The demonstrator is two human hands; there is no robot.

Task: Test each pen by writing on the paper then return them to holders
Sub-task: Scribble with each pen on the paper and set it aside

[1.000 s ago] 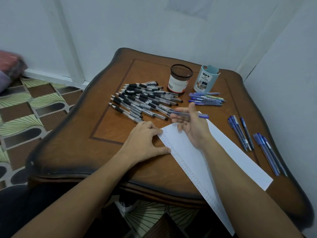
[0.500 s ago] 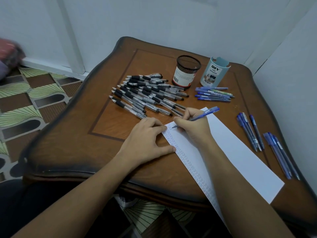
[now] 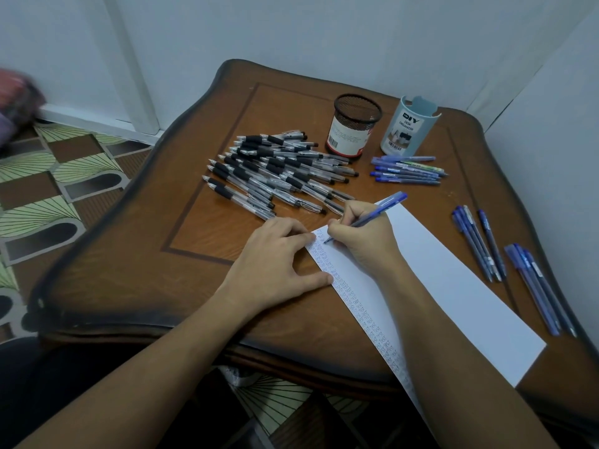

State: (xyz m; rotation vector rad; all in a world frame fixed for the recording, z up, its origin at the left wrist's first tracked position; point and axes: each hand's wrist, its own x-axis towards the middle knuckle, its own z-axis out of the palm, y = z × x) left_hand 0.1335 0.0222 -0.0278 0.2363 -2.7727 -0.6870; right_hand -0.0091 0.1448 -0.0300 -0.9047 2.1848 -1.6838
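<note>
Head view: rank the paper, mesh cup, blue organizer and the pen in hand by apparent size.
1. paper
2. mesh cup and blue organizer: look alike, not ranked
3. pen, thin, held by the right hand

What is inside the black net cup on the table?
Nothing sticks out of the black mesh cup. Its inside looks dark and its white label covers the lower part, so the bottom cannot be seen.

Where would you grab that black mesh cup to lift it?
Likely round the labelled wall of the mesh cup, from its right: it stands upright and round, a gap separates it from the blue organizer, while black pens crowd its left base.
</note>
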